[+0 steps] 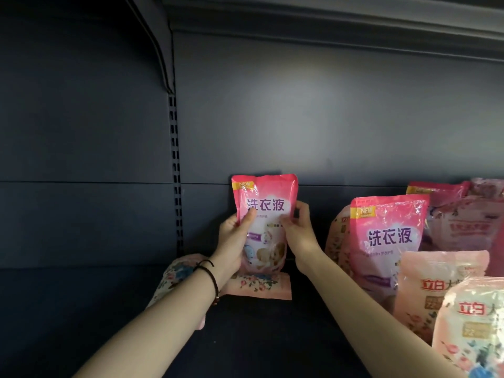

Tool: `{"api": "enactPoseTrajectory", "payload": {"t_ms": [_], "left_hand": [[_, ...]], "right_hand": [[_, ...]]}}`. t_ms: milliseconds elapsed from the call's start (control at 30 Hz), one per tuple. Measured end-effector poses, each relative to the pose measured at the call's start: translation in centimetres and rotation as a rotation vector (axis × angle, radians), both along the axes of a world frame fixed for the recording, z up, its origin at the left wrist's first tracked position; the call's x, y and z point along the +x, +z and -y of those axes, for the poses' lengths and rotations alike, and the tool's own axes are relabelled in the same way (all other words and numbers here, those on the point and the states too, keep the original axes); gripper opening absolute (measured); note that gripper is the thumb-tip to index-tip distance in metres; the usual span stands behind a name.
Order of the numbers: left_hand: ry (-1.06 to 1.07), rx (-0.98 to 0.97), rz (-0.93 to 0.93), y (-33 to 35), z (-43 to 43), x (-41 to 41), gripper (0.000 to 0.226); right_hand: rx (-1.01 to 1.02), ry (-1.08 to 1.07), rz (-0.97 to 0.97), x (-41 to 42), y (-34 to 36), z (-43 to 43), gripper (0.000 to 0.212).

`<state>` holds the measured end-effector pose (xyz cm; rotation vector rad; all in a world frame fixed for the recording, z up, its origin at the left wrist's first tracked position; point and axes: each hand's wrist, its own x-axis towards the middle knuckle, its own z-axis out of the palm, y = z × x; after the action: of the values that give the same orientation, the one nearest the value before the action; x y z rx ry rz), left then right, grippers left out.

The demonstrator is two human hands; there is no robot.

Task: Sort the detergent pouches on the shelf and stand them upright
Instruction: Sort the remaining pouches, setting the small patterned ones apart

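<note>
A bright pink detergent pouch [266,211] stands upright against the dark back panel of the shelf. My left hand [234,244] grips its left edge, thumb on the front. My right hand [298,233] pinches its right edge. Under it lies a flat pale pink floral pouch [259,287], partly hidden behind my left wrist. To the right, another bright pink pouch [387,236] stands upright.
Two pale pink floral pouches [436,290] [474,328] stand at the front right, with several more pink pouches [463,214] behind them. The dark shelf floor [81,309] stretches to the left. A slotted upright [176,173] runs down the back panel.
</note>
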<state>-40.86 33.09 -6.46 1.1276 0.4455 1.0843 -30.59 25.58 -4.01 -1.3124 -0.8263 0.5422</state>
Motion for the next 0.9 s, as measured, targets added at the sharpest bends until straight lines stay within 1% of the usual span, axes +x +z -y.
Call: {"api": "enactPoseTrajectory", "payload": {"t_ms": [100, 267, 400, 567, 633, 767, 833, 900], "left_hand": [[-0.016, 0.007, -0.033, 0.3, -0.1, -0.5, 0.029], [-0.062, -0.022, -0.016, -0.1, 0.2, -1.5, 0.023], [-0.101, -0.029, 0.016, 0.1, 0.6, -2.1, 0.029], [-0.11, 0.01, 0.027, 1.1, 0.8, -1.4, 0.018], [-0.081, 0.016, -0.001, 1.3, 0.7, -1.0, 0.015], [-0.04, 0.025, -0.078, 1.1, 0.5, -0.3, 0.02], [-0.026, 0.082, -0.172, 1.3, 0.4, -0.3, 0.022], [-0.021, 0.189, -0.296, 1.8, 0.1, -0.7, 0.015]], "right_hand": [[0.002, -0.025, 0.018, 0.1, -0.3, 0.1, 0.024], [0.052, -0.037, 0.034, -0.3, -0.7, 0.5, 0.024], [0.093, -0.067, 0.043, -0.4, -0.7, 0.7, 0.025], [0.122, -0.134, 0.086, 0.0, 0.1, 0.1, 0.028], [0.099, -0.143, 0.082, 0.2, 0.4, -0.1, 0.03], [0.038, -0.148, 0.073, 0.7, 0.1, -0.2, 0.024], [-0.008, -0.15, 0.079, 1.1, 0.0, 0.1, 0.021], [-0.048, -0.171, 0.126, 1.3, 0.4, 0.7, 0.024]]}}
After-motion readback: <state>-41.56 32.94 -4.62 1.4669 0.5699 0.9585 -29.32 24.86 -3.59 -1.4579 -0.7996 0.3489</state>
